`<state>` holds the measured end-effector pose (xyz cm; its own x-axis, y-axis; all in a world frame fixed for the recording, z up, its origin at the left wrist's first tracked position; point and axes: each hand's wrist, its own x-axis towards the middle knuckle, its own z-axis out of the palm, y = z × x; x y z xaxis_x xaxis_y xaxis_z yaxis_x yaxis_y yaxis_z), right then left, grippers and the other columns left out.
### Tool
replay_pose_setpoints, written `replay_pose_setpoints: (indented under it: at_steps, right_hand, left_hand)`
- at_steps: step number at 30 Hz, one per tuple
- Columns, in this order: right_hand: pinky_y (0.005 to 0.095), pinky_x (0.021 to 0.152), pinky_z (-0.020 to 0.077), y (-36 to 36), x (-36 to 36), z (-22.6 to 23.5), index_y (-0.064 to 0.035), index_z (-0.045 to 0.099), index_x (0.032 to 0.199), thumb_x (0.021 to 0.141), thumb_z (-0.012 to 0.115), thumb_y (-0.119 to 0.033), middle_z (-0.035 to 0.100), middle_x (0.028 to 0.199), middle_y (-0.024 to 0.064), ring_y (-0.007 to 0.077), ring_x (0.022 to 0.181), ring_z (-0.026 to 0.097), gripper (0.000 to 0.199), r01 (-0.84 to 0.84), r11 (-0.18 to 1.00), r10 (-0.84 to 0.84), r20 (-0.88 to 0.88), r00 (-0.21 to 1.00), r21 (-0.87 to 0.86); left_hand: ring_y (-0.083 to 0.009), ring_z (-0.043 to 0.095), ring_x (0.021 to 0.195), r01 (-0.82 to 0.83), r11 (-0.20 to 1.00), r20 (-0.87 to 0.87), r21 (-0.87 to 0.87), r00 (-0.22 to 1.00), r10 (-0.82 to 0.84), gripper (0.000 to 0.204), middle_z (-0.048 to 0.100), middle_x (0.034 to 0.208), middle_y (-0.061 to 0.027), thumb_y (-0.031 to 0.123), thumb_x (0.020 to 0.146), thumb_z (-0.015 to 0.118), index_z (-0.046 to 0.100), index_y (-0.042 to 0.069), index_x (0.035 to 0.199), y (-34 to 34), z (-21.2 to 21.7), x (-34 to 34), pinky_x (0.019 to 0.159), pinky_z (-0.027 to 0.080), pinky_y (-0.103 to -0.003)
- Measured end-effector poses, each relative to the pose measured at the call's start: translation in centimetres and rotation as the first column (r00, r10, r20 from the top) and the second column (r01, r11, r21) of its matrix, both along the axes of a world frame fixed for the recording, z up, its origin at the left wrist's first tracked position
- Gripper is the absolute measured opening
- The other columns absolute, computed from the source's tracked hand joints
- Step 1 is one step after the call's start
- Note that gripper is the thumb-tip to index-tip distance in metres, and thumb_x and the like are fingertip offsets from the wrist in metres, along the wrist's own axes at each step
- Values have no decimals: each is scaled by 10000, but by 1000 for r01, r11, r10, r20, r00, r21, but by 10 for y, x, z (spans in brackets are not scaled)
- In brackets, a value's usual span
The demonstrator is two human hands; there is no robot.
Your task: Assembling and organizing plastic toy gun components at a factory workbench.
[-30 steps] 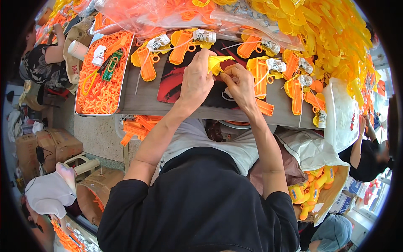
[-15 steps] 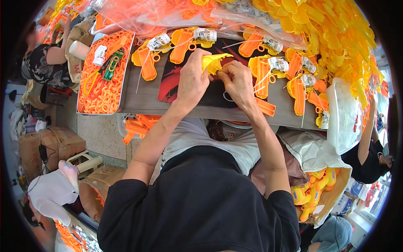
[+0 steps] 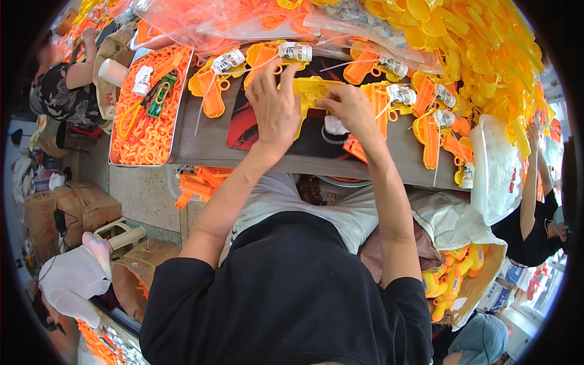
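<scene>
Crowded assembly surroundings frame the scene — a grey worktop [image 3: 201, 149] runs across the upper half, loaded with orange and yellow plastic toy parts.

At far left, a metal tray [image 3: 114, 131] holds small orange plastic loops, a green tool and a white paper cup at its upper corner. To its right, partly assembled orange toy pistol bodies [image 3: 210, 85] lie in a row along the far edge, each with a white component block and thin wires attached. A dark red-and-black mat [image 3: 243, 125] covers the centre of the worktop.

On that mat sits the yellow toy pistol shell [image 3: 313, 91]. Compared with one second ago, the shell is no longer a small piece pinched between the fingertips near the row; it now lies flatter, directly between both hands.

The left hand [image 3: 275, 103] rests over the left end of the shell, fingers spread and pressing down — its grip is a flat hold, not a closed fist. The right hand [image 3: 350, 109] has its fingers curled onto the right end of the shell, gripping it near a small white component [image 3: 334, 125] that lies just below.

Judgement: the shell appears seated for fitting work rather than for pickup.

Further right, more orange pistol bodies line the worktop, with a heap of yellow shells [image 3: 480, 48] behind and a clear plastic bag [image 3: 493, 170] at the edge.
</scene>
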<state>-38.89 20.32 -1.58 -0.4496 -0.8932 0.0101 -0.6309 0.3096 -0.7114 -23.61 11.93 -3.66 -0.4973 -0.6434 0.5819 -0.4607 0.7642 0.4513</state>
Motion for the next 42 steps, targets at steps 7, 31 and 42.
replay_pose_setpoints:
  at_steps: [7, 31, 42]
  right_hand:
    - [391, 750, 486, 30, 25, 6, -9, 676, 942, 875, 750, -224, 655, 883, 121, 290, 848, 637, 237, 65, 910, -166, -216, 962, -409]
    - [371, 853, 505, 148, 31, 14, 8, 622, 1227, 883, 759, -183, 662, 1067, 148, 314, 942, 654, 416, 129, 988, -123, 75, 990, -89]
    - [204, 693, 441, 152, 16, 29, -15, 519, 1426, 983, 630, -79, 620, 969, 6, 54, 785, 542, 461, 261, 947, -123, 533, 837, -190]
  left_hand:
    - [-259, 591, 911, 108, 994, 17, -35, 994, -107, 106, 665, 934, -46, 140, 901, 696, 669, 102, 996, -7, -30, 5, 858, 393, -405]
    - [-292, 564, 1043, 480, 874, 289, 80, 828, -481, 540, 636, 1060, -85, 333, 787, 793, 654, 83, 1244, 16, 3, -23, 913, 428, -404]
    - [-115, 582, 1169, 731, 231, -645, 642, 678, -353, 488, 624, 1290, -50, 102, 950, 675, 541, -5, 1406, -17, -8, 7, 1016, 478, -298]
